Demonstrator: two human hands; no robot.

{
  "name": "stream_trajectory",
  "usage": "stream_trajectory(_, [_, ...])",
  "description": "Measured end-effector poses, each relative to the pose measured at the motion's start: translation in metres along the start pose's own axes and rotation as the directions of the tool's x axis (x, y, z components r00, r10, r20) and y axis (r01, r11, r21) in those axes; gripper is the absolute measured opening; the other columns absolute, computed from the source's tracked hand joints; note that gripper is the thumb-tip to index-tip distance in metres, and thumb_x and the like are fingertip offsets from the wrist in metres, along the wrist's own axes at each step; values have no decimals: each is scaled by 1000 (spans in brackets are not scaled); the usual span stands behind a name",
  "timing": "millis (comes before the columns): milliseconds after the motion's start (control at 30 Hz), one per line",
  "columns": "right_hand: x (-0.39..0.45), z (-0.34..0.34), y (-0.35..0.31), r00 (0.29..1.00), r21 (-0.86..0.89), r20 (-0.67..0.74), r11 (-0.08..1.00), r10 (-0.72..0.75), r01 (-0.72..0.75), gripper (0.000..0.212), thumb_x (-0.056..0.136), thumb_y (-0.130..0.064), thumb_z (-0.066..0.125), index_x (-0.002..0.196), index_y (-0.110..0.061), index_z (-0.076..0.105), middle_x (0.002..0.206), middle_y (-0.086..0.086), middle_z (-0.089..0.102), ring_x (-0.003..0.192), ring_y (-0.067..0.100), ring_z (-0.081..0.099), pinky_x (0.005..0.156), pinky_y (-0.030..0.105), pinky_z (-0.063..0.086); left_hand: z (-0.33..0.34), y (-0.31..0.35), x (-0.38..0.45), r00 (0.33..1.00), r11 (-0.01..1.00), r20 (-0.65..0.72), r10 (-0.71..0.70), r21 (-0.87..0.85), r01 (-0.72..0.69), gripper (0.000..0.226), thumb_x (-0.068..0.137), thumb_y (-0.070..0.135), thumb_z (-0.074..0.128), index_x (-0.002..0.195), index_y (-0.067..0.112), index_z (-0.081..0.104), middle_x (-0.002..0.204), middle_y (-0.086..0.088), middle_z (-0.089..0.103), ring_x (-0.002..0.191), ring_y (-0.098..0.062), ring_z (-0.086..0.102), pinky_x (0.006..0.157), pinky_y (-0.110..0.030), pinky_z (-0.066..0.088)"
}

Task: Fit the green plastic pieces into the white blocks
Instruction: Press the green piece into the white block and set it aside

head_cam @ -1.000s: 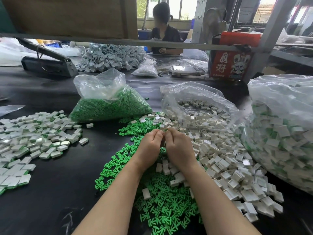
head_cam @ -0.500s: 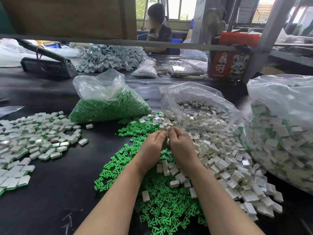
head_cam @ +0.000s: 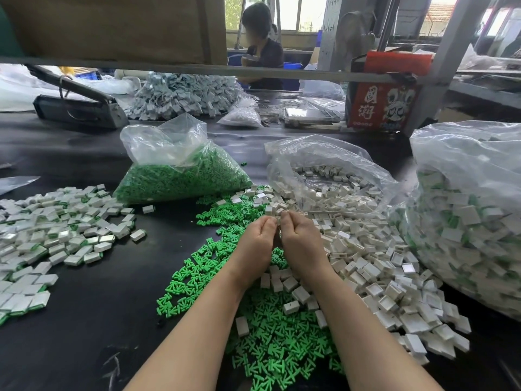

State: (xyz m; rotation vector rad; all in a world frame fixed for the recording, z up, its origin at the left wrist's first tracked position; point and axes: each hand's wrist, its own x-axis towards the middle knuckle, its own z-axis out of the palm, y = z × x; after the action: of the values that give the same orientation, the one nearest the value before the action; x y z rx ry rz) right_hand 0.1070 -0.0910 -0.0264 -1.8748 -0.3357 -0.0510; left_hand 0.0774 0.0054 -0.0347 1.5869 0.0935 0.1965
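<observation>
pieces (head_cam: 270,345) left of blocks (head_cam: 375,275) — hands (head_cam: 277,241) between, bags (head_cam: 180,165) behind

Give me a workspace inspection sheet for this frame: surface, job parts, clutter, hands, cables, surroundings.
Surface: dark table, scuffed near the front edge.
Job's things: loose green pieces heaped beside loose white blocks; bag of green pieces; open bag of white blocks; assembled blocks piled left; a large bag of them at right.
Clutter: metal sealer, grey parts heap, red box.
Hands: left hand and right hand meet fingertips on a small part, mostly hidden.
Cables: nothing seen.
Surroundings: another person seated behind.
</observation>
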Motion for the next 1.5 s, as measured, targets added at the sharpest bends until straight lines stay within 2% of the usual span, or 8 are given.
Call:
stream_trajectory(133, [-1, 2, 0, 997, 157, -24, 985, 70, -65, 32, 102, -19, 44, 82, -2, 63, 75, 13, 62, 69, 24, 55, 72, 51, 51, 1, 0, -1, 1000, 998, 8, -17, -56, 17, 30, 105, 19, 38, 101, 7, 65, 109, -27, 65, 108, -40, 61, 99, -48, 49])
stream_trajectory(300, [-2, 5, -1, 989, 79, -149, 997, 2, 10, 33, 100, -18, 47, 71, -11, 62, 64, 2, 60, 62, 18, 55, 62, 42, 49, 3, 0, -1, 1000, 995, 20, 2, -99, 0, 31, 105, 19, 39, 101, 5, 66, 102, -21, 69, 92, -25, 65, 86, -36, 54])
stream_trajectory(467, [-1, 5, 1, 990, 39, -138, 998, -34, 39, 34, 101, -20, 46, 71, -16, 61, 67, 4, 63, 65, 22, 59, 61, 39, 49, 1, -1, -1, 999, 989, 46, 2, -150, 4, 32, 106, 18, 37, 106, 3, 66, 94, -9, 71, 90, -17, 67, 79, -25, 53])
stream_trajectory(600, [-2, 5, 3, 987, -146, -91, 982, -131, 117, 32, 101, -21, 40, 72, -21, 53, 66, -5, 57, 60, 6, 51, 54, 24, 35, 1, -1, -1, 999, 988, 30, 13, -153, -8, 32, 106, 17, 37, 107, 3, 66, 98, -11, 72, 94, -18, 69, 81, -24, 53])
stream_trajectory(833, [-2, 5, 6, 990, -371, -12, 920, -143, 128, 30, 102, -25, 34, 90, -15, 60, 86, 9, 67, 77, 26, 59, 65, 32, 34, 4, -3, 1, 998, 997, -48, 49, 62, -46, 30, 106, 17, 38, 112, 5, 65, 105, -8, 70, 101, -19, 66, 89, -25, 51])
stream_trajectory(1033, [-1, 4, 7, 992, -409, -3, 905, -128, 116, 33, 103, -26, 34, 91, -13, 62, 88, 10, 68, 73, 20, 52, 65, 31, 32, 4, -1, 2, 998, 992, -33, 53, 113, -48, 31, 106, 18, 37, 116, 4, 63, 108, -8, 69, 103, -17, 65, 90, -22, 51])
stream_trajectory(1333, [-1, 4, 8, 989, -399, 25, 905, -149, 146, 33, 103, -27, 33, 94, -13, 62, 86, 8, 67, 78, 25, 59, 68, 36, 44, 3, -2, 2, 999, 996, -15, 50, 72, -48, 31, 106, 17, 36, 122, 6, 61, 114, -5, 68, 108, -14, 63, 93, -20, 49])
stream_trajectory(1500, [-2, 2, 8, 987, -285, 9, 946, -160, 156, 27, 100, -29, 33, 80, -27, 50, 74, -6, 58, 67, 11, 52, 58, 29, 37, -1, -3, 0, 999, 992, 39, 31, -127, -25, 28, 106, 19, 38, 109, 14, 65, 103, 0, 74, 101, -12, 68, 83, -19, 52])
